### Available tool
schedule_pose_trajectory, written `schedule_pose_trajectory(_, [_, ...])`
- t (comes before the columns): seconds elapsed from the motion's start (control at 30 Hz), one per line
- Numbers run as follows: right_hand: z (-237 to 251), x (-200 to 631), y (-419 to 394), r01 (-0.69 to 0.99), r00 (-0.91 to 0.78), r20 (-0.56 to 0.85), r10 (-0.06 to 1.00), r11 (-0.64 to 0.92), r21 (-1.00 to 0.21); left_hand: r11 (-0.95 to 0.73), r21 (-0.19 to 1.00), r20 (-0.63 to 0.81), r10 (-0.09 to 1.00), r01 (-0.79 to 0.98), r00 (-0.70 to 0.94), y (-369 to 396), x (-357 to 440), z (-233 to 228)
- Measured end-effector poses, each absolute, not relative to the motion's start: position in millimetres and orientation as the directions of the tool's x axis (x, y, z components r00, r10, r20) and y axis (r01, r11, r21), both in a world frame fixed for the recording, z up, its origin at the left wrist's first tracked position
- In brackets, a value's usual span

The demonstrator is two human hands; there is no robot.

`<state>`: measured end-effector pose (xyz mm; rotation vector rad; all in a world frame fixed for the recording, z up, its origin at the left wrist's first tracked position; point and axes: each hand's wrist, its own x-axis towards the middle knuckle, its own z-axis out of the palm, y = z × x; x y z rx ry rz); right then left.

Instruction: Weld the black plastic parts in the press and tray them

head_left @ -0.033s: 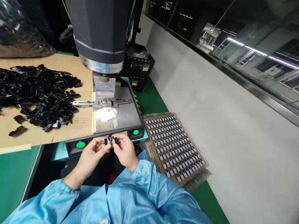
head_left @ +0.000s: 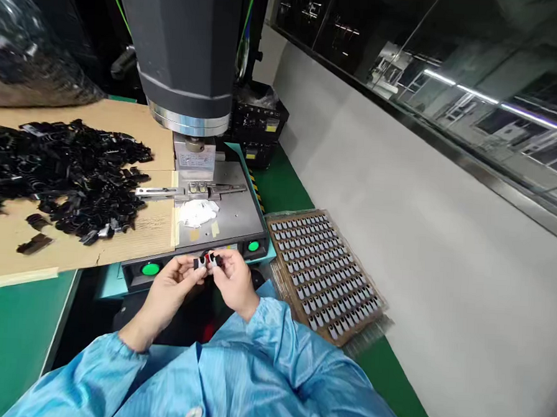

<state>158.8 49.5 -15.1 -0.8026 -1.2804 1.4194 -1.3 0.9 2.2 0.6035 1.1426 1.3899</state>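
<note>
Small black part [head_left: 207, 261] pinched between fingertips of left hand [head_left: 171, 288] and right hand [head_left: 234, 283], both closed on it, just in front of press base plate [head_left: 231, 215]. Likely light, stiff plastic (red and white bits showing), easily dropped; best gripped by its ends. Exact shape, underside hidden by fingers. Tray [head_left: 324, 273] contents too small to identify.

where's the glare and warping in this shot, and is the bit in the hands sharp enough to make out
Head view: bright strip-light reflections streak the glass panel at upper right; straight edges bow toward the frame borders, a wide-lens effect. The small black and red part, pinched between left hand and right hand, is too small and soft for detail. The green buttons glow brightly.
</note>
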Motion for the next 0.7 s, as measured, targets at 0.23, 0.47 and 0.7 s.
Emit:
schedule_pose_trajectory(0.23, [2.2, 166.3, 48.2, -0.339, -0.27, -0.012, 0.963, -0.107, -0.935, 0.259, 0.694, -0.351, 0.936, -0.672, -0.002, 2.7, -8.9, 18.1])
schedule_pose_trajectory(0.47, [5.8, 160.2, 46.1, -0.445, -0.341, -0.095, 0.935, -0.249, -0.86, 0.281, 0.628, -0.369, 0.929, -0.726, 0.04, 2.4, -11.7, 19.0])
schedule_pose_trajectory(0.7, [12.6, 160.1, 44.0, -0.453, -0.362, -0.096, 0.927, -0.265, -0.851, 0.297, 0.631, -0.366, 0.928, -0.717, 0.063, 1.6, -12.2, 17.3])
